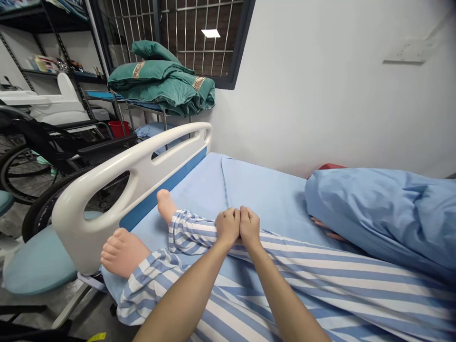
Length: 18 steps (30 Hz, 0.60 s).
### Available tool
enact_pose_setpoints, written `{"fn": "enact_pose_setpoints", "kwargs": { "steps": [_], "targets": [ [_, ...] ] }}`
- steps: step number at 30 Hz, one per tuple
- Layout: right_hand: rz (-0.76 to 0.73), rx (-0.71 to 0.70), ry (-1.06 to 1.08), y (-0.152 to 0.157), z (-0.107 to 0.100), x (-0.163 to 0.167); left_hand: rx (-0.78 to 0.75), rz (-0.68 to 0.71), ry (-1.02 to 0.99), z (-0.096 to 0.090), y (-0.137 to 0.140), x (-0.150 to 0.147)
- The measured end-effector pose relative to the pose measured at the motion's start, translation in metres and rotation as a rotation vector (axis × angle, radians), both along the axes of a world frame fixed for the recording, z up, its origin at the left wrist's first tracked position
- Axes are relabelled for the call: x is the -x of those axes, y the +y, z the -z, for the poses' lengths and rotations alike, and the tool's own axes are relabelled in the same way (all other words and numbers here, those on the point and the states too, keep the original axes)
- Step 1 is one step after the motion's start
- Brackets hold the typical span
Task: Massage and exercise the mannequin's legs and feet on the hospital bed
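A figure in blue-and-white striped trousers (pixel 342 266) lies on a bed; its smooth bare feet look like a manikin's. My left hand (pixel 228 225) and my right hand (pixel 250 224) are side by side, touching, on the far lower leg (pixel 197 232). The fingers of both curl over the leg's far side, closed on it through the striped cloth; the fingertips are hidden. Nearer to me is the other leg, its foot (pixel 123 252) pointing up beside the footboard. The far foot (pixel 166 207) tilts toward the footboard.
A white footboard (pixel 171 147) closes the bed's left end. A blue quilt (pixel 377 213) covers the upper body, with fingers (pixel 329 230) showing under its edge. Beyond the footboard are a wheelchair (pixel 67 147), a round teal seat (pixel 39 261) and folded green quilts (pixel 164 83).
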State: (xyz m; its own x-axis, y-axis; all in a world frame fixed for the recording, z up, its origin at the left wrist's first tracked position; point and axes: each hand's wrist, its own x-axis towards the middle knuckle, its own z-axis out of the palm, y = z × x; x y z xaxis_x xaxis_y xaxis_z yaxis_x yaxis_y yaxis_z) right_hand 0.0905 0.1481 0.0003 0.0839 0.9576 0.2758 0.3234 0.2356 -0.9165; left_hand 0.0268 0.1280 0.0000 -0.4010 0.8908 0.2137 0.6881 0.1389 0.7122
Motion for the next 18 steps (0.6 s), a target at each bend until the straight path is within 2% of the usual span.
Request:
{"fn": "enact_pose_setpoints", "kwargs": {
  "steps": [5, 7, 9, 15, 18],
  "targets": [
    [-0.099, -0.038, -0.293, 0.003, -0.028, -0.014, 0.028, 0.008, 0.042, -0.002, -0.001, -0.002],
    [-0.132, -0.081, -0.324, 0.003, -0.035, -0.024, 0.035, 0.014, 0.069, 0.000, -0.001, -0.003],
    [-0.124, -0.090, -0.299, 0.003, -0.032, -0.033, 0.032, 0.014, 0.095, 0.003, 0.000, -0.005],
    [-0.005, -0.095, -0.298, 0.003, 0.000, -0.047, 0.012, 0.022, 0.146, 0.006, 0.001, -0.007],
    [-0.017, -0.097, -0.261, 0.005, 0.002, -0.047, 0.012, 0.030, 0.157, 0.004, 0.001, -0.008]
  ]
}}
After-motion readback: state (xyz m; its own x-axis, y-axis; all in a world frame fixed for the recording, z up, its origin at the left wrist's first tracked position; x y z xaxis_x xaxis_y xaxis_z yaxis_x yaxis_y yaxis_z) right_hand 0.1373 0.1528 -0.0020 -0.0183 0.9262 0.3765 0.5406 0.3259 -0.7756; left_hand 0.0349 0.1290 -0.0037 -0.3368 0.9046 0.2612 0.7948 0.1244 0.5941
